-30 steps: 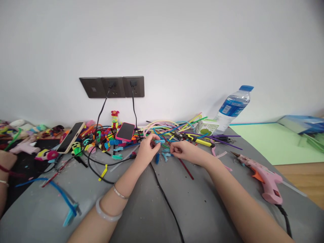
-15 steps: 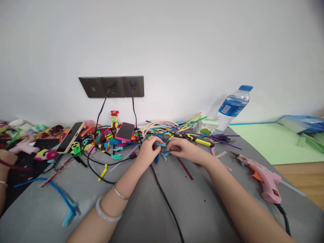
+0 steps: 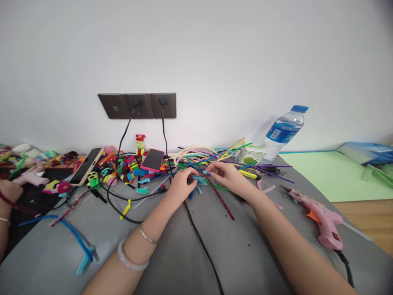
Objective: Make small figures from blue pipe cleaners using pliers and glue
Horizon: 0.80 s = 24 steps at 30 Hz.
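My left hand [image 3: 181,186] and my right hand [image 3: 225,176] meet over the grey table [image 3: 172,254], fingers pinched on a small blue pipe-cleaner piece [image 3: 200,179]. More short blue pieces [image 3: 196,191] lie just below the hands. A dark red pipe cleaner [image 3: 219,198] runs under my right hand. Behind the hands is a tangle of coloured pipe cleaners [image 3: 202,155].
A pink glue gun [image 3: 321,219] lies at right, its black cord [image 3: 202,246] crossing between my arms. Two phones [image 3: 152,159] [image 3: 86,166] charge from wall sockets [image 3: 138,105]. A water bottle [image 3: 284,131], green carton [image 3: 251,155], and another person's hand [image 3: 7,194] at left.
My hands drew together on the blue piece and shifted slightly away from me; my right hand rose off the table, uncovering more of the dark red pipe cleaner.
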{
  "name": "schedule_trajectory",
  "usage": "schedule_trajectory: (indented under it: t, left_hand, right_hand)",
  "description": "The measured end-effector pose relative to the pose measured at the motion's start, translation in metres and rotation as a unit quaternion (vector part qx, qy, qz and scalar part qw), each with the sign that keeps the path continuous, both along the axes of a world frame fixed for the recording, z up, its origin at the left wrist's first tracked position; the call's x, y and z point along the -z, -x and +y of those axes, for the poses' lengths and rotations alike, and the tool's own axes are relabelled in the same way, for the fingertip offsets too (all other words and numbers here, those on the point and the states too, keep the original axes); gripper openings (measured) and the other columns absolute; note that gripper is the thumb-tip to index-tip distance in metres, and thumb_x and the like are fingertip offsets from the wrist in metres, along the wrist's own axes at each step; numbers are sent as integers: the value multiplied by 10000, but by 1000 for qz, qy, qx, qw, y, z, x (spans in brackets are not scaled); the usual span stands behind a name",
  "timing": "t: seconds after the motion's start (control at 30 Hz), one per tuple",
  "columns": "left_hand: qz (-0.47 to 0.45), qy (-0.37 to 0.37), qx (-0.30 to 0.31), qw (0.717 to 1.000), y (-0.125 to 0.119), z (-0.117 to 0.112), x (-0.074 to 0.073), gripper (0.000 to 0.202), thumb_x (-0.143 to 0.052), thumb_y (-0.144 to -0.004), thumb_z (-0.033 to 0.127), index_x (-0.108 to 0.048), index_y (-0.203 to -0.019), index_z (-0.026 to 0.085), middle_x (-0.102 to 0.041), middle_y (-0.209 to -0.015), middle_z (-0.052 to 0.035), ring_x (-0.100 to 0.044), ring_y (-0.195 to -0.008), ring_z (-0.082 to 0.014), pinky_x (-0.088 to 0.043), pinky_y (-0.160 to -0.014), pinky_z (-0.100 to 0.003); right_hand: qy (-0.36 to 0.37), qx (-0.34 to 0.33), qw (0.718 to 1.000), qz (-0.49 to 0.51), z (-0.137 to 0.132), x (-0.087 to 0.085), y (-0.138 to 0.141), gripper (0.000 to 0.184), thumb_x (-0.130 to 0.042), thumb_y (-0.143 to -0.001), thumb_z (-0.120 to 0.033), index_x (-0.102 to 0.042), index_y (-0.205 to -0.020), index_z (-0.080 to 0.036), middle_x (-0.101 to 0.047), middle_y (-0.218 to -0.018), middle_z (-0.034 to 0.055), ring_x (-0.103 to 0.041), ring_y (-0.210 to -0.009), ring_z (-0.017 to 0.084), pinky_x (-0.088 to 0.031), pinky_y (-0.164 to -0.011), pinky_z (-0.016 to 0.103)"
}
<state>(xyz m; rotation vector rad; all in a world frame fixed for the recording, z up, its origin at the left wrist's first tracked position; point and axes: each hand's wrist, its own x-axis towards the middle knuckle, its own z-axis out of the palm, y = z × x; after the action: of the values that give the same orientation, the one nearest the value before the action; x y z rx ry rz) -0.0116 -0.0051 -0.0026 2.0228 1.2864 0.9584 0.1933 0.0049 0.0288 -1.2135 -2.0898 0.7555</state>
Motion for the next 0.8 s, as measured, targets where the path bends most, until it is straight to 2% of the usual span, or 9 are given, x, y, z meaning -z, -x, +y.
schedule_trajectory:
  t: [0.13, 0.37, 0.5, 0.57, 0.7, 0.8]
  left_hand:
    - [-32, 21, 8, 999, -1, -1, -1, 298, -613, -770, 94, -570, -1036, 222, -733, -943, -12, -652, -826, -178, -474, -743, -291]
    - [-62, -5, -36, 997, 1, 3, 0, 269, -574, -773, 73, -603, -1001, 212, -709, -973, -23, -635, -767, -155, -484, -725, -281]
    - [11, -17, -23, 1000, 3, 2, 1, 256, -549, -736, 22, -654, -880, 206, -691, -858, -12, -610, -761, -169, -475, -746, -300]
    - [33, -25, -17, 999, 2, 1, 2, 249, -559, -728, 20, -665, -857, 204, -694, -883, -22, -613, -827, -189, -475, -787, -319]
    - [-21, -50, -10, 998, 0, 0, -1, 222, -628, -741, 69, -672, -916, 200, -703, -987, -44, -615, -962, -212, -478, -862, -341]
    - [-50, -68, -9, 996, -2, 0, -3, 188, -650, -752, 88, -677, -901, 198, -708, -969, -44, -622, -959, -211, -478, -876, -354]
  right_hand:
    - [-56, 18, 998, 27, 4, 2, 0, 125, -541, -827, -200, -628, -916, -187, -646, -784, 24, -535, -650, 150, -405, -587, 260]
    - [-127, 11, 992, 2, 4, 3, 0, 143, -521, -831, -138, -647, -873, -191, -624, -831, 44, -542, -693, 162, -426, -638, 279]
    - [-129, 9, 991, -14, 2, 1, 2, 113, -544, -819, -125, -633, -827, -193, -574, -781, 25, -513, -658, 149, -406, -617, 267]
    - [-121, 14, 992, -22, 1, 1, 3, 92, -562, -799, -115, -606, -803, -196, -559, -737, 7, -502, -645, 144, -387, -599, 257]
    - [-105, 17, 993, -41, 1, 2, 4, 66, -582, -800, -135, -575, -791, -199, -551, -706, -6, -494, -635, 143, -365, -589, 253]
    - [-109, 8, 993, -51, 0, 2, 6, 71, -577, -805, -135, -559, -785, -201, -558, -724, 0, -499, -652, 147, -368, -606, 259]
